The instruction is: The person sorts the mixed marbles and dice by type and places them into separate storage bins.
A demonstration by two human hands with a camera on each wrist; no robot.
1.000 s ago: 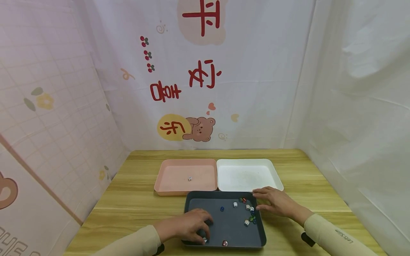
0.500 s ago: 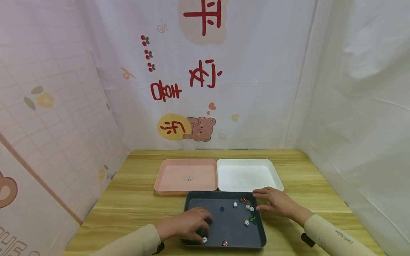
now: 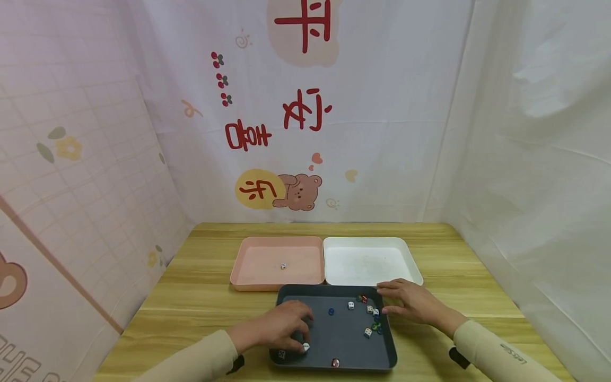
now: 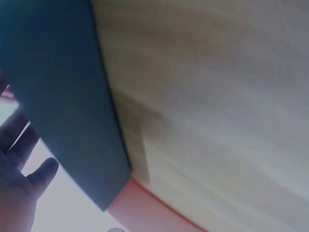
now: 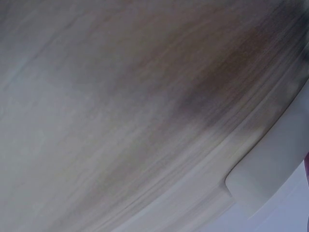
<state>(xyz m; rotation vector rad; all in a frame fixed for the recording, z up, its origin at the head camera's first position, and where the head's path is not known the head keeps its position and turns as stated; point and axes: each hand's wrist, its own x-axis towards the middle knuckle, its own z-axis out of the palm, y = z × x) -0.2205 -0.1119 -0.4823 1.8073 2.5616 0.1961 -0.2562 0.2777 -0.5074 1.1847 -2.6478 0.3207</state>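
In the head view, my left hand [image 3: 281, 326] reaches into the dark grey tray [image 3: 343, 350]. Its thumb and a finger pinch a white die [image 3: 306, 347] near the tray's front left. A dark see-through die [image 3: 281, 354] lies in the front left corner, beside the thumb. The left wrist view catches part of this hand [image 4: 21, 179] past the tray's outer wall [image 4: 72, 106]. My right hand [image 3: 411, 301] rests on the tray's right rim with its fingers extended. Close to its fingertips lie several dice, among them a white die [image 3: 367, 332] and a green die [image 3: 375, 327].
A pink tray [image 3: 258, 260] with one small die [image 3: 284, 266] stands behind the grey tray. Beside it is a white tray [image 3: 367, 260]. A red die [image 3: 335, 363] and a blue die [image 3: 331, 311] lie apart in the grey tray. Printed cloth [image 3: 382, 132] encloses the wooden table [image 3: 205, 297].
My left hand has shifted slightly away from the front edge, and the white die has moved with it. The dark die in the corner has come into sight. The right hand stays put.
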